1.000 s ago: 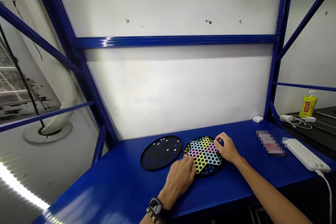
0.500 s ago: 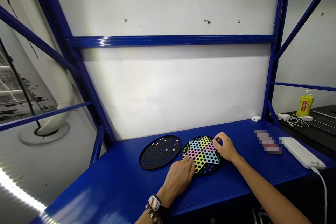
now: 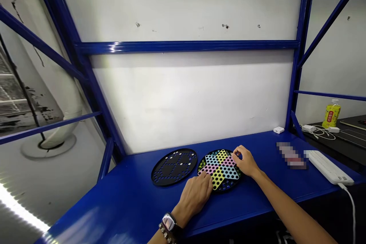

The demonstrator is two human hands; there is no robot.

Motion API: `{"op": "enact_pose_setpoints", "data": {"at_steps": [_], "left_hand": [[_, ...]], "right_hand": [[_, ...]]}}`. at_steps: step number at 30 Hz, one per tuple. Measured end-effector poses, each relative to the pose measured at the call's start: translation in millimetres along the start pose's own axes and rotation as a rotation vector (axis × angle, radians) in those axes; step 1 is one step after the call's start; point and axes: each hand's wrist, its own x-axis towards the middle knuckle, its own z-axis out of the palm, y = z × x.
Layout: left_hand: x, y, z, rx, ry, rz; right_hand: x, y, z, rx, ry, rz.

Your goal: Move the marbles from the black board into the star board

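A star-shaped board [image 3: 219, 169] with pink, yellow and light blue points and black holes lies on a round black tray [image 3: 225, 189], with marbles showing around its edges. My left hand [image 3: 196, 191] rests at the lower left of the star, its fingers curled together at the edge; what they grip is hidden. At the star's upper right, the fingertips of my right hand [image 3: 245, 160] are pinched at the pink point, and what lies between them is too small to name. To the left is a round black disc [image 3: 174, 167] with holes and a few white pieces.
The blue table [image 3: 128, 198] stands against a white wall, framed by blue bars. On its right lie a blurred pinkish item [image 3: 291, 155], a white power bank [image 3: 328, 167] with a cable and a white adapter [image 3: 278, 130]. Beyond stands a yellow bottle [image 3: 331, 114].
The view has shifted very slightly. Both hands stay in nearly the same place at the star board.
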Motion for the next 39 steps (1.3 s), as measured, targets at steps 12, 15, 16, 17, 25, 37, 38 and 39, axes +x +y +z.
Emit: {"op": "enact_pose_setpoints", "data": {"at_steps": [12,15,16,17,25,37,38,39], "left_hand": [[-1.3,-3.0,-3.5,-0.029,0.023,0.072],[-1.2,-4.3,0.5,-0.065,0.036,0.044],[-1.3,-4.6,1.3,-0.077,0.037,0.034],[-1.4,-4.9,1.8,-0.093,0.039,0.027],[4.1,-45.8,-8.4,-0.226,0.165,-0.143],[9.3,-106.3,-7.8,-0.194,-0.057,-0.359],[8.3,-101.3,-9.1,-0.223,-0.024,-0.352],[7.1,-94.6,-11.3,-0.252,0.008,-0.335]], "right_hand": [[-0.8,-3.6,-2.6,-0.026,-0.024,-0.005],[-1.0,-4.3,-2.8,-0.027,-0.026,-0.002],[-1.0,-4.5,-2.9,-0.026,-0.026,-0.001],[-1.0,-4.7,-3.0,-0.025,-0.026,-0.001],[-0.8,-4.3,-3.1,-0.026,-0.026,-0.003],[-1.2,-3.1,-4.1,-0.02,-0.034,0.007],[-1.0,-2.8,-4.1,-0.022,-0.033,0.007],[-0.8,-2.4,-4.2,-0.024,-0.033,0.008]]}}
